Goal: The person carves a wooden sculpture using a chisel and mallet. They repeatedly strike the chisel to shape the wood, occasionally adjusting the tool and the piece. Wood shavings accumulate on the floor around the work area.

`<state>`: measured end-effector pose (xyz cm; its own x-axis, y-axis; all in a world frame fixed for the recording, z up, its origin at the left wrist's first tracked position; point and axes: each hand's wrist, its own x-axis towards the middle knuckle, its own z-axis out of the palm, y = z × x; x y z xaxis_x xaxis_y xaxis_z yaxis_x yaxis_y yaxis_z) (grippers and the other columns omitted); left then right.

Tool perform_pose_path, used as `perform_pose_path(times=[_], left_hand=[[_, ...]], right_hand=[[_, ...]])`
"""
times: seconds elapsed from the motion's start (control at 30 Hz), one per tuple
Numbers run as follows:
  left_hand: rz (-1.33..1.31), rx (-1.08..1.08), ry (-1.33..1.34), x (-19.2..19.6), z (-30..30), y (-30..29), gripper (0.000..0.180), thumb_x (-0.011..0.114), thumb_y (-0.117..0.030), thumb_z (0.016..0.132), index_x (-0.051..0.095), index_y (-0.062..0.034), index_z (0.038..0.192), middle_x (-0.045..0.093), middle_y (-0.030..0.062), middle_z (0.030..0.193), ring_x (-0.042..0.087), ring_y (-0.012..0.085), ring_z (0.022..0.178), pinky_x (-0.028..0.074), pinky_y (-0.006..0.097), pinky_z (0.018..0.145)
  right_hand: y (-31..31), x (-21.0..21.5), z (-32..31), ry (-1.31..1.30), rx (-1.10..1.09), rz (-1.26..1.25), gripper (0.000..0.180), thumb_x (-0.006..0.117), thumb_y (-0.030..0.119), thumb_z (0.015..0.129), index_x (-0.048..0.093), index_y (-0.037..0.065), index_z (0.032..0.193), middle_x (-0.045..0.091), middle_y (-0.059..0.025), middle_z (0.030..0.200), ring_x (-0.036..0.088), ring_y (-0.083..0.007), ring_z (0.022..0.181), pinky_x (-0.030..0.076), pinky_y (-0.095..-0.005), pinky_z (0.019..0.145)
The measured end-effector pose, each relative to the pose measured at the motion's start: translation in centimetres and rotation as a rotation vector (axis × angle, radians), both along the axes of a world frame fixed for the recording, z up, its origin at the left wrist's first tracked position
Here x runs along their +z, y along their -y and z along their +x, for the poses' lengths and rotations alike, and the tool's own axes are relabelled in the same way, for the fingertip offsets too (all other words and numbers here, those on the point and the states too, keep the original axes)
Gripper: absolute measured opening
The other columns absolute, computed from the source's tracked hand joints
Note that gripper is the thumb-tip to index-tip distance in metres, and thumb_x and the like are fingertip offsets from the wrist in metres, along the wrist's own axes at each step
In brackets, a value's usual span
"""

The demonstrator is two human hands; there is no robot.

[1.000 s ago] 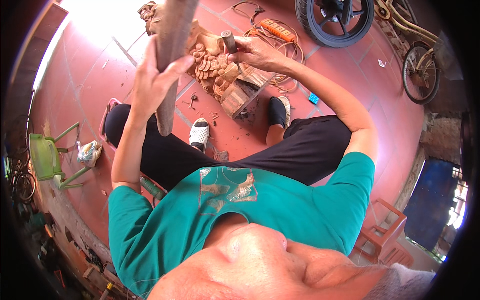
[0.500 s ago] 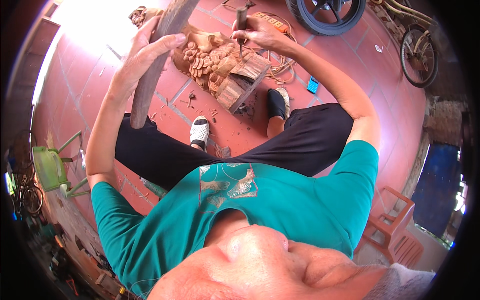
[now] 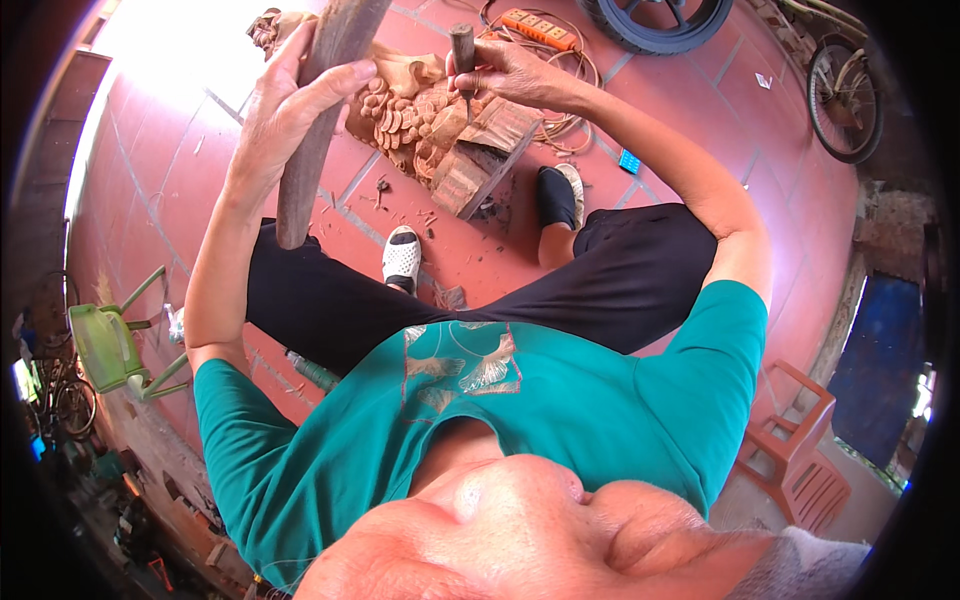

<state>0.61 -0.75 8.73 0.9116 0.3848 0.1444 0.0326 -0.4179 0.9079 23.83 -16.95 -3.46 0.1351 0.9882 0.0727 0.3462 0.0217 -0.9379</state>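
Just below the middle of the view, one teal shirt [image 3: 560, 400] fills the foreground, with two dark trouser legs [image 3: 620, 285] spread apart beyond it. Between and past the knees, two hands are at work, each with one tool. The left hand [image 3: 300, 95] is clamped around one wooden club [image 3: 308, 180], thumb laid across it, the lower end hanging over the left thigh. The right hand [image 3: 505, 75] grips one chisel [image 3: 462, 48] by its dark handle, fingers closed, blade down over the carving; whether its tip touches the wood I cannot tell.

Two sandals [image 3: 402, 258] rest on the red tiled floor [image 3: 720, 120], one per foot. Just past them lies one wooden carving [image 3: 400, 115], its rounded clusters toward the left hand and its squared end toward the feet, with chips [image 3: 428, 216] too many to count scattered nearby. Right of it sits one small blue object [image 3: 629, 161] with buttons. Two chairs stand well apart: one green [image 3: 105, 345] at left, one reddish [image 3: 790, 455] at right. Farther off lie one orange power strip [image 3: 540, 30], coiled cable [image 3: 592, 75], one thick black wheel [image 3: 660, 40] and one thin bicycle wheel [image 3: 845, 100].
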Motion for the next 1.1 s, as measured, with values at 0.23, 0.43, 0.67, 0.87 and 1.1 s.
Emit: perform_pose_path(times=[0.23, 0.43, 0.67, 0.87, 1.1], left_hand=[[0.341, -0.049, -0.084, -3.7, 0.1, -1.8, 0.068, 0.078, -0.044, 0.083, 0.057, 0.004, 0.126, 0.064, 0.0123, 0.096, 0.064, 0.0173, 0.087, 0.051, 0.029, 0.076], [0.138, -0.084, -0.244, -3.6, 0.1, -2.9, 0.077, 0.076, -0.048, 0.084, 0.052, 0.0082, 0.13, 0.065, 0.0177, 0.106, 0.066, 0.021, 0.094, 0.053, 0.03, 0.083], [0.314, 0.026, -0.075, -2.3, -0.1, -2.2, 0.074, 0.074, -0.048, 0.086, 0.052, 0.0036, 0.134, 0.069, 0.0114, 0.103, 0.067, 0.0154, 0.09, 0.054, 0.029, 0.081], [0.113, -0.094, -0.26, -3.7, 0.0, -2.7, 0.074, 0.075, -0.047, 0.085, 0.052, 0.0013, 0.136, 0.065, 0.0107, 0.1, 0.062, 0.0152, 0.09, 0.051, 0.029, 0.08], [-0.056, -0.05, -0.233, -2.5, -0.2, -1.5, 0.064, 0.076, -0.046, 0.085, 0.057, -0.0045, 0.129, 0.058, 0.0009, 0.08, 0.055, 0.0057, 0.063, 0.044, 0.022, 0.05]], right_hand=[[-0.3, 1.1, -0.4, 0.036, 0.026, -0.052, 0.02, 0.061, 0.017, 0.102, 0.061, 0.007, 0.119, 0.068, -0.0002, 0.102, 0.065, -0.0106, 0.1, 0.052, -0.0295, 0.089], [-0.5, 0.8, -0.2, 0.12, -0.009, -0.059, 0.021, 0.064, 0.019, 0.1, 0.062, 0.005, 0.115, 0.069, -0.0026, 0.099, 0.066, -0.0116, 0.095, 0.052, -0.0294, 0.083], [-1.1, 0.8, -0.8, 0.173, 0.01, -0.004, 0.023, 0.065, 0.024, 0.1, 0.061, 0.005, 0.112, 0.069, -0.0027, 0.098, 0.066, -0.0111, 0.094, 0.052, -0.0287, 0.082], [-0.5, 0.1, -0.4, 0.134, -0.042, -0.018, 0.019, 0.064, 0.021, 0.1, 0.061, 0.006, 0.112, 0.069, -0.0022, 0.099, 0.066, -0.0112, 0.095, 0.054, -0.0297, 0.084], [0.0, -0.5, 2.8, -0.058, -0.212, 0.006, 0.018, 0.06, 0.015, 0.102, 0.061, 0.001, 0.113, 0.069, -0.0067, 0.098, 0.069, -0.0147, 0.092, 0.058, -0.0307, 0.08]])
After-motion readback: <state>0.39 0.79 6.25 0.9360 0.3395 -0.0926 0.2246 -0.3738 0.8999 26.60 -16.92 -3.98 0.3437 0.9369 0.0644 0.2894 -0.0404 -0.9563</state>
